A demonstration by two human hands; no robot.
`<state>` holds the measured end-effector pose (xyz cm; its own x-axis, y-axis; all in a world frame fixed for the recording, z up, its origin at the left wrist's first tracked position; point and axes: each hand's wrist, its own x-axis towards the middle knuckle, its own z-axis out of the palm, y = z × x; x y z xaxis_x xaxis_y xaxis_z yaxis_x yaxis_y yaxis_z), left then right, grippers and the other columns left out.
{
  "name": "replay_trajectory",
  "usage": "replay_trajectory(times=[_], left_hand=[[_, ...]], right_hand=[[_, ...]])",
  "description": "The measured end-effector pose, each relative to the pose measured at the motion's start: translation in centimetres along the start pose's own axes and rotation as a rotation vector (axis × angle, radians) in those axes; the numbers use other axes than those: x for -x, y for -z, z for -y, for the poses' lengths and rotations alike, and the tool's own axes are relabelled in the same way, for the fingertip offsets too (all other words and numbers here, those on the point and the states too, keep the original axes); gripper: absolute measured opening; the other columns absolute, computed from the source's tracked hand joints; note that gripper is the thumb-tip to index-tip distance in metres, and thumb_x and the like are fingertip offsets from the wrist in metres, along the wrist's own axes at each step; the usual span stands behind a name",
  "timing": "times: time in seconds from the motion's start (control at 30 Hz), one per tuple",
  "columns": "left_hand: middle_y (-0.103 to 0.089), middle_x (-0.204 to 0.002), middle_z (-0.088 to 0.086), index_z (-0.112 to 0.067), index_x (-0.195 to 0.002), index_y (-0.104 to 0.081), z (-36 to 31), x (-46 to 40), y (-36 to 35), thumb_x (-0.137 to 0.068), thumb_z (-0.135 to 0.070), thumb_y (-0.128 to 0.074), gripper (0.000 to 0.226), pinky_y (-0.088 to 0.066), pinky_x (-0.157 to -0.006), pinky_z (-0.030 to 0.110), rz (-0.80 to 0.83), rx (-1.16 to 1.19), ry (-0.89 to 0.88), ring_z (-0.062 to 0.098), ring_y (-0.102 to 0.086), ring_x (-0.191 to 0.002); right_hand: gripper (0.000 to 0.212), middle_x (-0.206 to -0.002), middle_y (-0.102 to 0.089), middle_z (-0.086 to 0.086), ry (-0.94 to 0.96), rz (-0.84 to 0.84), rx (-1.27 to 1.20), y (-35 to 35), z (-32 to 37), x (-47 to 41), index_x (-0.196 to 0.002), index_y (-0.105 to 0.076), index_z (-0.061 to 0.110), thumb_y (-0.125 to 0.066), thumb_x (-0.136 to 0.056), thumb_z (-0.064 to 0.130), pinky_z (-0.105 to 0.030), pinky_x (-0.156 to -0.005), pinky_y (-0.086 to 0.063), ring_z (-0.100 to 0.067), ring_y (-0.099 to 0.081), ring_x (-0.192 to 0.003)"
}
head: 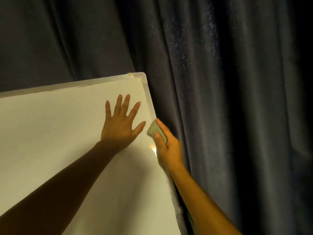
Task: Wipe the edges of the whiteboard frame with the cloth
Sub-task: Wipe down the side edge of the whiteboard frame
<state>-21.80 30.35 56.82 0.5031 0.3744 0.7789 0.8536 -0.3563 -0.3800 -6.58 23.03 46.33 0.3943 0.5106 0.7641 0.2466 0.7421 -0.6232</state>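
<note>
Cloth (pixel 156 131) pinched in my right hand (pixel 166 146) on the whiteboard (pixel 50 133) frame's right edge; left hand (pixel 120 126) splayed flat, empty. Next, slide toward the top corner.

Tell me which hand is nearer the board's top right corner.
Left. The left hand lies flat on the whiteboard below the corner; the right hand, gripping the cloth, is lower on the right edge.

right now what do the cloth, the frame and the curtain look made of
Cloth: nubby grey-green fabric, maybe terry or microfibre, going by its pebbled texture. Frame: pale and smooth with a rounded corner, plastic or light metal; the look leaves it open. Curtain: dark, heavy fabric in deep folds with a soft sheen, possibly velvet.
</note>
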Motion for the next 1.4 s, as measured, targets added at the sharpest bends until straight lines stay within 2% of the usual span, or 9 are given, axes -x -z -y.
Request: replay_trajectory(times=[0.1,0.27,0.43,0.6,0.73,0.8,0.9,1.23,1.4], left_hand=[[0.003,-0.176,0.008,-0.030,-0.167,-0.010,-1.3,1.3,-0.7,-0.091,-0.079,-0.001,0.091,-0.001,-0.127,0.066,0.023,-0.019,-0.026,0.037,0.002,-0.162],[-0.013,-0.174,0.012,-0.024,-0.166,-0.025,-2.3,2.6,-0.7,-0.098,-0.073,-0.022,0.084,-0.009,-0.126,0.068,0.001,-0.005,-0.055,0.039,-0.011,-0.161],[-0.022,-0.172,0.016,-0.021,-0.163,-0.033,-4.9,5.6,-1.0,-0.101,-0.071,-0.021,0.081,-0.014,-0.125,0.068,-0.006,-0.003,-0.111,0.041,-0.019,-0.159],[-0.015,-0.174,0.014,-0.023,-0.165,-0.027,-5.9,6.6,-1.1,-0.100,-0.071,-0.011,0.083,-0.013,-0.127,0.065,0.058,0.020,-0.118,0.040,-0.012,-0.161],[-0.013,-0.174,0.017,-0.020,-0.166,-0.022,-6.0,6.8,-1.0,-0.100,-0.072,-0.006,0.085,-0.011,-0.127,0.065,0.058,0.006,-0.115,0.041,-0.010,-0.161],[-0.012,-0.174,0.018,-0.020,-0.166,-0.020,-6.2,7.0,-1.0,-0.099,-0.071,0.001,0.087,-0.010,-0.127,0.066,0.071,0.001,-0.111,0.042,-0.010,-0.161],[-0.011,-0.174,0.019,-0.019,-0.166,-0.017,-6.4,7.0,-1.0,-0.098,-0.071,0.004,0.089,-0.011,-0.126,0.067,0.084,-0.025,-0.097,0.044,-0.009,-0.160],[-0.006,-0.175,0.014,-0.022,-0.168,-0.016,-5.8,6.8,-1.3,-0.094,-0.075,-0.013,0.090,-0.008,-0.128,0.065,0.147,0.069,-0.105,0.040,-0.005,-0.162],[-0.001,-0.176,0.014,-0.022,-0.168,-0.010,-6.0,6.6,-1.2,-0.091,-0.076,-0.009,0.094,-0.005,-0.128,0.064,0.212,0.098,-0.094,0.039,-0.001,-0.162]], right_hand=[[0.043,-0.141,-0.055,0.010,0.014,-0.006,0.054,0.6,-1.2,3.0,-0.142,-0.045,0.040,-0.054,-0.101,0.031,-0.023,-0.100,-0.049,0.001,-0.055,-0.124],[0.044,-0.135,-0.056,0.017,-0.042,0.008,0.088,2.5,-1.7,7.4,-0.135,-0.043,0.053,-0.057,-0.097,0.037,-0.012,-0.098,-0.046,0.014,-0.053,-0.118],[0.052,-0.144,-0.046,0.012,-0.129,0.102,-0.010,4.0,-0.6,6.0,-0.151,-0.037,0.027,-0.053,-0.101,0.026,-0.008,-0.094,-0.044,0.018,-0.048,-0.118],[0.054,-0.151,-0.044,-0.004,-0.158,0.114,0.081,3.4,1.4,0.5,-0.153,-0.033,0.021,-0.051,-0.102,0.020,-0.022,-0.103,-0.043,-0.016,-0.047,-0.133],[0.052,-0.143,-0.053,-0.010,-0.206,0.144,0.166,4.5,0.2,3.0,-0.151,-0.038,0.016,-0.053,-0.101,0.019,-0.038,-0.104,-0.049,-0.024,-0.055,-0.126],[0.052,-0.139,-0.057,-0.010,-0.260,0.135,0.145,5.2,-0.2,5.1,-0.150,-0.040,0.018,-0.055,-0.100,0.018,-0.033,-0.097,-0.054,-0.024,-0.058,-0.121],[0.053,-0.141,-0.055,-0.009,-0.294,0.165,0.100,6.0,-0.3,7.0,-0.150,-0.039,0.018,-0.056,-0.100,0.019,-0.013,-0.090,-0.050,-0.020,-0.055,-0.123],[0.055,-0.143,-0.053,-0.008,-0.341,0.296,0.267,8.9,-0.1,11.8,-0.152,-0.035,0.017,-0.055,-0.100,0.022,-0.001,-0.082,-0.044,-0.022,-0.053,-0.127],[0.048,-0.123,-0.064,-0.001,-0.357,0.340,0.329,10.8,0.5,12.6,-0.145,-0.047,0.010,-0.056,-0.099,0.015,-0.011,-0.084,-0.052,-0.014,-0.066,-0.106]])
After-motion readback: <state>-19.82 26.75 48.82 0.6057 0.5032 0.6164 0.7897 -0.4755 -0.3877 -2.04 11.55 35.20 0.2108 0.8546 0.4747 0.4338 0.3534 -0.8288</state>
